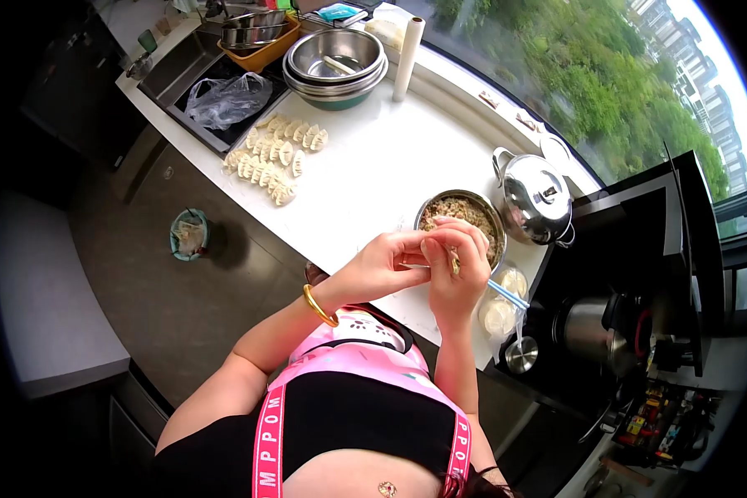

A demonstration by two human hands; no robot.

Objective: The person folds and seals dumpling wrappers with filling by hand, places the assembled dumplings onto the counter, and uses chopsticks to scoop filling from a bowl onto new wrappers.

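Grip: left hand (383, 267) and right hand (466, 275) both pinching what looks like dumpling (455, 263), mostly hidden, above surface (361, 183) near filling bowl (494, 213). Sealing likely best with small, even pinches along edge, seam kept clean, belly unsqueezed.

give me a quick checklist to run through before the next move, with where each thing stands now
1. Piece in hand secure: ok, a small filled piece sits in the fingers of the right hand, with the left hand against it.
2. Piece fully sealed: cannot tell, fingers hide most of it.
3. Filling left: ok, plenty shows in the metal bowl.
4. Pale rounds unwrapped: not ok, they look to be in clear plastic beside the bowl.
5. Chopsticks within reach: ok, apparently, blue ones show by the bowl.
6. Finished dumplings grouped together: ok, lying in rows on the counter.
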